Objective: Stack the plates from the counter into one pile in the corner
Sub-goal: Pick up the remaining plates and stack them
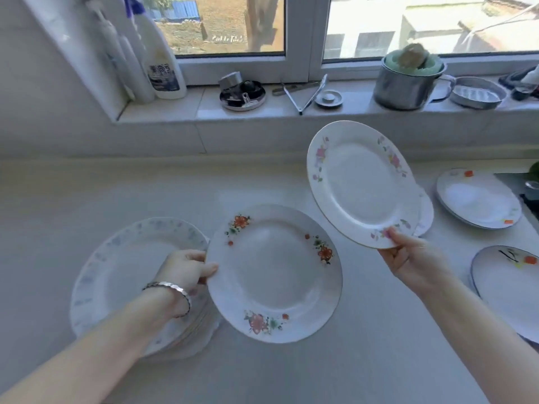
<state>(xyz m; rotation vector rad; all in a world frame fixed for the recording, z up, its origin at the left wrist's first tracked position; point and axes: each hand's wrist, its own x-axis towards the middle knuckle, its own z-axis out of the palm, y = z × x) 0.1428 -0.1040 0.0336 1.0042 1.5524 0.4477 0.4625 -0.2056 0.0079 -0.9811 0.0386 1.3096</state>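
I am holding two plates at once. My left hand (186, 269) is pinching the orange-flowered plate (274, 274) at its nine o'clock rim, thumb on top and the other fingers (191, 256) curled under, so the plate is staying nearly level just beside the pile (116, 275). I am gripping it at the edge nearest the pile, I judge, so that I can slide it across and lower it without reaching over.

My right hand (414, 258) is closing on the pink-flowered plate (361, 185) at its five o'clock rim, thumb on the face and fingers behind. That plate is tilting up toward me, lifted clear of the bench (87, 193), probably to keep it from knocking the plate in my left hand while it waits its turn.

The pile is sitting at the eight o'clock side of the bench, my left forearm crossing over it. It is already several plates deep, a pale blue-patterned one on top.

More plates are waiting at the three o'clock side: one with red squares (481, 199), one with a dark rim (513, 290) at four o'clock, and another partly hidden behind the pink-flowered plate. So the task looks roughly midway.
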